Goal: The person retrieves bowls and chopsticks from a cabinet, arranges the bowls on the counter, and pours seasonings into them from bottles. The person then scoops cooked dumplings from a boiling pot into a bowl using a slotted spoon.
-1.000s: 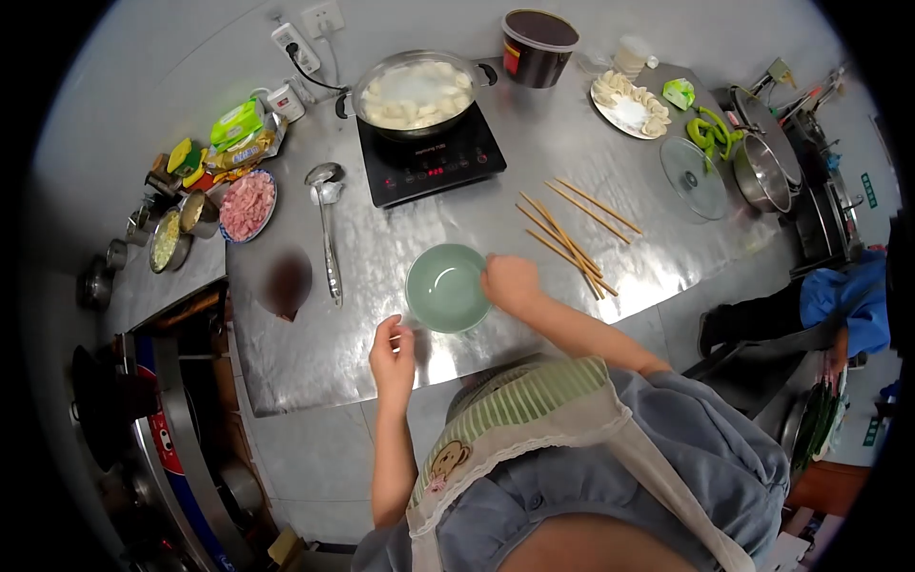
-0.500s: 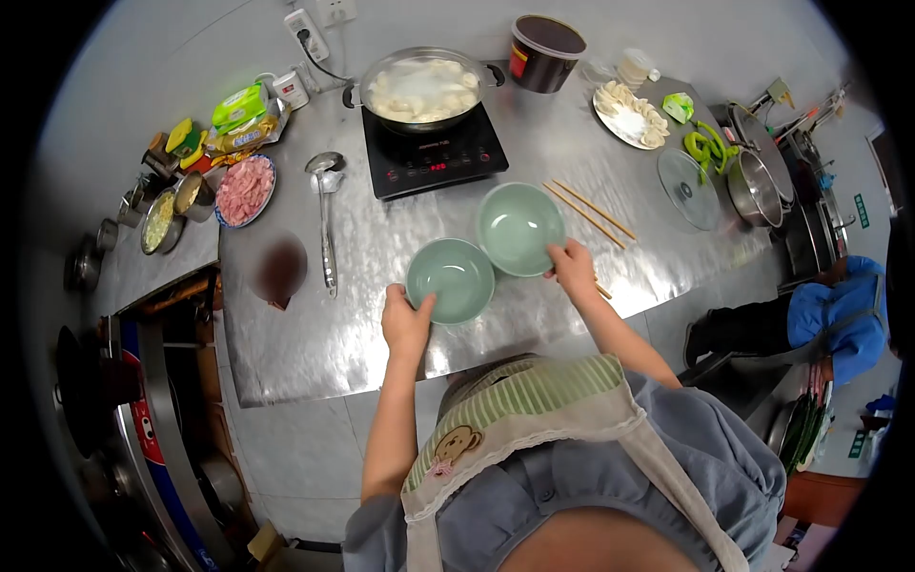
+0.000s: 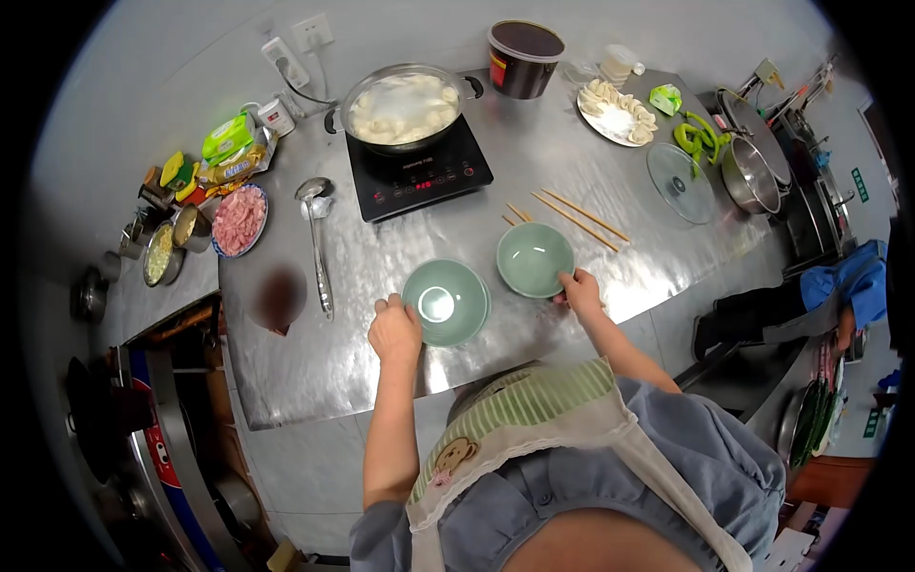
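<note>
A pale green bowl point(image 3: 448, 310) has my left hand point(image 3: 396, 329) closed on its left rim. This bowl leans a little, so part of its outer right side shows; I cannot tell if it touches the table. A second pale green bowl point(image 3: 536, 255) is pinched at its lower right rim by my right hand point(image 3: 579, 289). Nothing is visible inside either bowl, and a gap separates them. Just behind the right bowl lie a pair of chopsticks point(image 3: 583, 220) and the tips of more chopsticks point(image 3: 517, 214), partly covered by that bowl.
A pot of dumplings point(image 3: 402, 107) sits on an induction cooker point(image 3: 419, 176). Left are a ladle point(image 3: 319, 253) and a plate of raw minced meat point(image 3: 238, 221). Right are a dumpling plate point(image 3: 616, 114), a glass lid point(image 3: 680, 183) and green peppers point(image 3: 701, 141). A person point(image 3: 839, 286) stands far right.
The bowls have moved apart: the right one went right and toward me, the left one came nearer and tilted. Chopstick tips now show behind the right bowl. The view shifted slightly.
</note>
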Tool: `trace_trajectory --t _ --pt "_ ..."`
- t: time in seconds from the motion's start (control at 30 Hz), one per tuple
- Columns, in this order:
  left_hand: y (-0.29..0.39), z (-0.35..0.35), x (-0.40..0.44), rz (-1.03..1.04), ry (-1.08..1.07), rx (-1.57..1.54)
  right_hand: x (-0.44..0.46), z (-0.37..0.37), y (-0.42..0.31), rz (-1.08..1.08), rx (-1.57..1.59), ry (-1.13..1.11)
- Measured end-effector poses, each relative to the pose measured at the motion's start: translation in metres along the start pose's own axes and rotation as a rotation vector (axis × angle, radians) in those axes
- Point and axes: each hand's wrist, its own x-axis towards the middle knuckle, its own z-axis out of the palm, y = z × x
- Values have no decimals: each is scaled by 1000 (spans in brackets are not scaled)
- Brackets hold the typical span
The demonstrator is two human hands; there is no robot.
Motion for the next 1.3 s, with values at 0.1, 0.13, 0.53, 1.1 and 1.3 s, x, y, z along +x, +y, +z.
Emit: trace_trajectory --t 0.1,0.13,0.53,1.1,1.3 --pt "8 -17 2 14 51 -93 5 -7 -2 31 -1 6" --pt "6 -22 3 6 70 -181 5 -6 -4 45 -10 6" --pt "-104 -11 9 -360 285 -610 -59 22 -19 230 -183 -738" --pt "-147 7 -13 -530 197 -849 -49 91 -37 335 373 -457" --pt "-105 -96 -36 -180 370 -1114 -36 45 13 411 549 -357"
